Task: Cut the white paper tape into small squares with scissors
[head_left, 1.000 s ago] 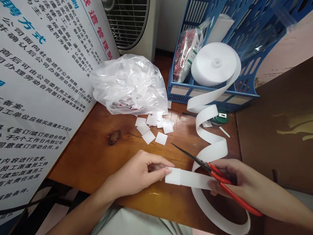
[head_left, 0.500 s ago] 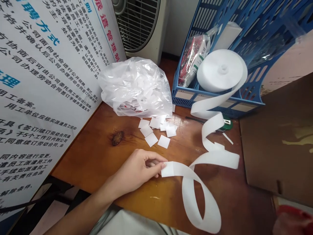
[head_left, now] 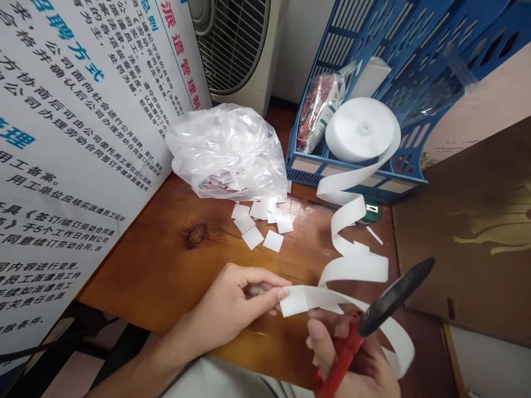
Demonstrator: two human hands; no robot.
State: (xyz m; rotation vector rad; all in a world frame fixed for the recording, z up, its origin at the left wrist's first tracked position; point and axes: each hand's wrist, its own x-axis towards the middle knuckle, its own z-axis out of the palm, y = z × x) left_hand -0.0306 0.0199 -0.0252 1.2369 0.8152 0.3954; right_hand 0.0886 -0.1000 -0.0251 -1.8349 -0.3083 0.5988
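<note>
Red scissors (head_left: 396,297) sit in my R hand (head_left: 363,378), fingers closed round the grips, nr front edge of desk (head_left: 153,249). L hand (head_left: 230,304) pinches white strip (head_left: 295,301), thumb + index clamped on its end. White sqs (head_left: 253,238) lie mid-desk, by plastic bag (head_left: 236,152); roll (head_left: 359,130) sits in blue rack (head_left: 404,186), far R corner.

the tabletop (head_left: 149,260) is orange-brown, with a dark knot (head_left: 196,235) toward its left edge. the strip (head_left: 294,301) is plain white, the scissors (head_left: 346,351) red and black, the rack (head_left: 307,166) blue, the board (head_left: 53,182) white with black, blue and red characters.
</note>
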